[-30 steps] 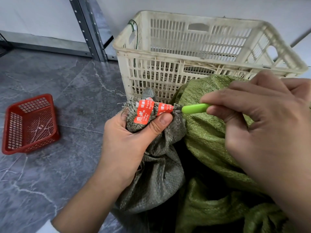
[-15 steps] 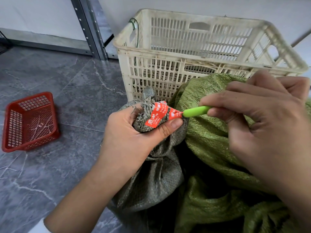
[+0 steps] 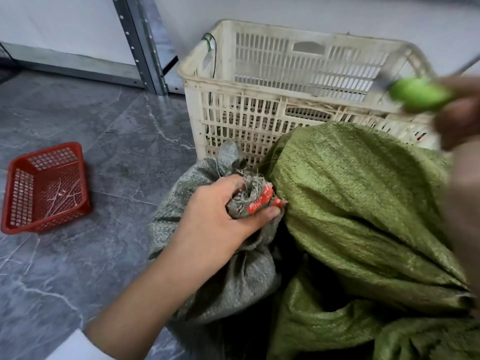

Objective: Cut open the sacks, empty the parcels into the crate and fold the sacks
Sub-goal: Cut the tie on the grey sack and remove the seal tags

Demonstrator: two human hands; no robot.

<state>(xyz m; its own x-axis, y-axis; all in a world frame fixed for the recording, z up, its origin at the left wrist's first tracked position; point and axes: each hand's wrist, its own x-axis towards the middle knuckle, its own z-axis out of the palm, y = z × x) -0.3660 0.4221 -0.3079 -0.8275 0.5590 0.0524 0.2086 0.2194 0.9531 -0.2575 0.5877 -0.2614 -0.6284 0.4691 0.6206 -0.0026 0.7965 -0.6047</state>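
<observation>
A grey woven sack (image 3: 228, 281) stands on the floor in front of me, its bunched neck bound with red printed tape (image 3: 261, 202). My left hand (image 3: 215, 222) grips that neck just below the tape. Beside it on the right lies a green woven sack (image 3: 363, 203), leaning against the cream slatted crate (image 3: 249, 81). My right hand (image 3: 462, 141) is blurred at the right edge, raised in front of the crate's rim, holding a green-handled cutter (image 3: 418, 93) clear of both sacks.
A small red mesh basket (image 3: 44, 188) with thin cut strands in it sits on the grey marbled floor to the left. A metal rack upright (image 3: 140, 45) and a rail stand against the white wall behind.
My right hand has pulled the green cutter away from the taped neck, up and to the right. My left hand still holds the neck, now lower, with the tape turned toward the green sack.
</observation>
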